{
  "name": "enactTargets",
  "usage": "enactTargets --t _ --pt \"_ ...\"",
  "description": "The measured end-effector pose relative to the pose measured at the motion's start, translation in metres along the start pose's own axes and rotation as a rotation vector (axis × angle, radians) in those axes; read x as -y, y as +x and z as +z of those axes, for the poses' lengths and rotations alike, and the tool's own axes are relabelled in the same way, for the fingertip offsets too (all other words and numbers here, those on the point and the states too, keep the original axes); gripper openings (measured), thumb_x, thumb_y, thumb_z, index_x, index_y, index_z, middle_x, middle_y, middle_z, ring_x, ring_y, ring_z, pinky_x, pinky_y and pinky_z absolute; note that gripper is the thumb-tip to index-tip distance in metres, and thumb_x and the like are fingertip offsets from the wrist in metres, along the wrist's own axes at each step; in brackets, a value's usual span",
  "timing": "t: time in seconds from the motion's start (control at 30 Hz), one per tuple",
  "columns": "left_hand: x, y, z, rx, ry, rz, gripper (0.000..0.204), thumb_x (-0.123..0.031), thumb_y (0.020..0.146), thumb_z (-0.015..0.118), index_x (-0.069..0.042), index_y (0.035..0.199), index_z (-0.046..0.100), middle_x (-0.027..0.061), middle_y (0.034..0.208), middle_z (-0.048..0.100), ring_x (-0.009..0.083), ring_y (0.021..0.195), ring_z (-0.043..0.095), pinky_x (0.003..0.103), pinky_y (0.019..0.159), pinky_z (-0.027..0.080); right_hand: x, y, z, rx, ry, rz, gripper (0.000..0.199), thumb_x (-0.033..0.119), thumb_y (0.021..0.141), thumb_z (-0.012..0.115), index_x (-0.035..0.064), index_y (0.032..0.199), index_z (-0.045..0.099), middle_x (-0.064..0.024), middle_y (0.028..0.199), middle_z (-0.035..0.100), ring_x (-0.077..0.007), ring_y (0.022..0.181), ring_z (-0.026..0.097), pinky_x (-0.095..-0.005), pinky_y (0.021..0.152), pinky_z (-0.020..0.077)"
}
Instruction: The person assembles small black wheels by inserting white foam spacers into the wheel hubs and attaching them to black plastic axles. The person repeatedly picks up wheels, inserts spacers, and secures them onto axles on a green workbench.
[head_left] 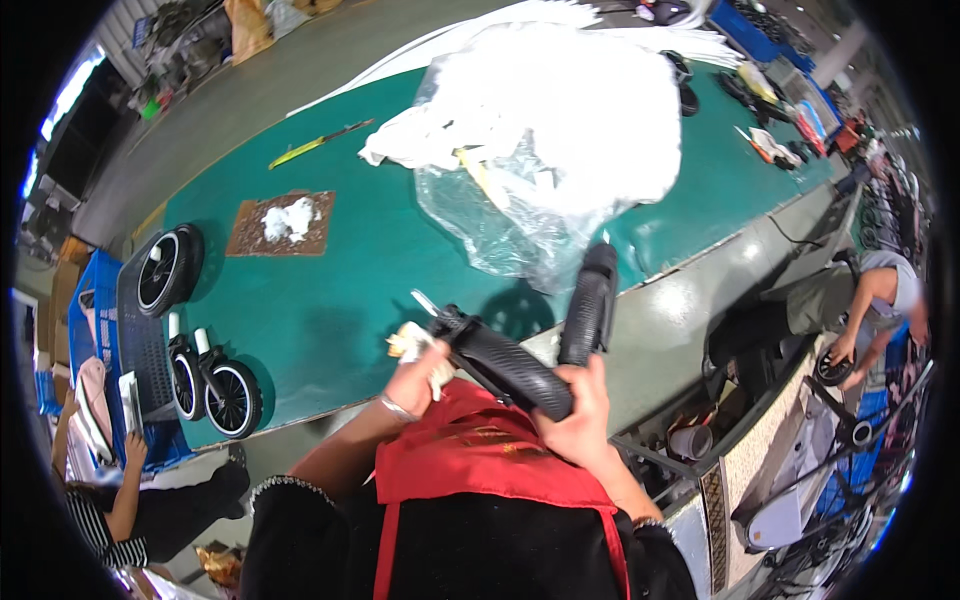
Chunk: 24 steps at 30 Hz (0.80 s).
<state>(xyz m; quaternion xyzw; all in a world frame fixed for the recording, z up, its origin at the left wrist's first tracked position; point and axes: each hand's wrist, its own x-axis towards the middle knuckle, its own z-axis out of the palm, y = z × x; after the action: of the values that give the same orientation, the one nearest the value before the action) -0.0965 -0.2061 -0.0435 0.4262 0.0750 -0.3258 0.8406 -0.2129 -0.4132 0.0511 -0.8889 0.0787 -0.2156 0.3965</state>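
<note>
My left hand [418, 385] is closed round a stained white rag [408, 344], beside the upper end of a black wheel [515, 368]. From that end a thin metal pin [424, 300] sticks out, past a black fitting. My right hand [580, 412] grips the lower end of this ribbed wheel. A second black wheel [588, 300] stands up from the same hand, tilted away; whether the two are joined I cannot tell. Both are above the green table's [350, 330] near edge, in front of my red apron.
A clear plastic bag [500, 235] with bright white contents covers the table's middle. To the left lie a brown board [244, 238] with white paste, a yellow tool [300, 152] and several wheels [236, 400]. A blue crate [98, 290] stands left. Other people work at both sides.
</note>
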Motion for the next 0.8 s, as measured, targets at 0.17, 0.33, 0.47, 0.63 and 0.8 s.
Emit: enactTargets --t 0.17,0.33,0.47,0.63,0.8 --pt "-0.055 0.022 -0.041 -0.287 0.15 0.337 0.053 -0.036 0.089 0.067 -0.003 0.128 0.053 0.0054 0.109 0.063 0.0147 0.095 0.061 0.028 0.082 0.048 -0.003 0.07 0.067 0.487 0.118 -0.249 0.045 0.015 0.063 0.078 0.011 0.105 0.06 -0.0154 0.104 0.053 -0.037 0.09 0.06 -0.0432 0.072 0.0515" --pt "-0.056 0.033 -0.065 -0.788 0.45 0.156 0.05 -0.049 0.082 0.07 -0.004 0.103 0.067 -0.0024 0.078 0.06 0.0059 0.056 0.047 0.023 0.043 0.03 -0.043 0.113 0.115 0.875 0.103 -0.535 0.063 0.044 0.066 0.079 0.0098 0.115 0.059 -0.0164 0.106 0.052 -0.0349 0.1 0.055 -0.0425 0.085 0.0464" --pt "-0.059 0.035 -0.049 -0.899 0.56 -0.078 0.053 -0.052 0.077 0.073 0.0 0.086 0.069 0.0017 0.075 0.062 0.0097 0.06 0.054 0.026 0.051 0.04 -0.074 0.157 0.092 1.059 0.098 -0.595 0.039 0.041 0.076 0.074 0.0134 0.103 0.066 -0.007 0.09 0.06 -0.0283 0.091 0.059 -0.0387 0.08 0.047" --pt "-0.04 0.056 -0.073 -1.052 0.979 -0.196 0.063 -0.059 0.074 0.074 0.002 0.091 0.068 0.0078 0.086 0.067 0.016 0.08 0.061 0.031 0.073 0.048 -0.09 0.213 0.092 0.931 0.174 -0.38 0.027 0.024 0.078 0.074 0.0118 0.1 0.066 -0.0076 0.097 0.066 -0.0288 0.097 0.06 -0.0368 0.083 0.0487" --pt "-0.05 0.086 -0.049 -1.023 0.923 -0.229 0.089 -0.073 0.064 0.07 0.0 0.116 0.064 0.0152 0.112 0.066 0.0264 0.108 0.062 0.032 0.093 0.045 -0.085 0.21 0.168 0.955 -0.156 -0.574 0.063 0.018 0.068 0.075 0.0087 0.126 0.052 -0.016 0.117 0.057 -0.0349 0.116 0.049 -0.0443 0.1 0.0393"
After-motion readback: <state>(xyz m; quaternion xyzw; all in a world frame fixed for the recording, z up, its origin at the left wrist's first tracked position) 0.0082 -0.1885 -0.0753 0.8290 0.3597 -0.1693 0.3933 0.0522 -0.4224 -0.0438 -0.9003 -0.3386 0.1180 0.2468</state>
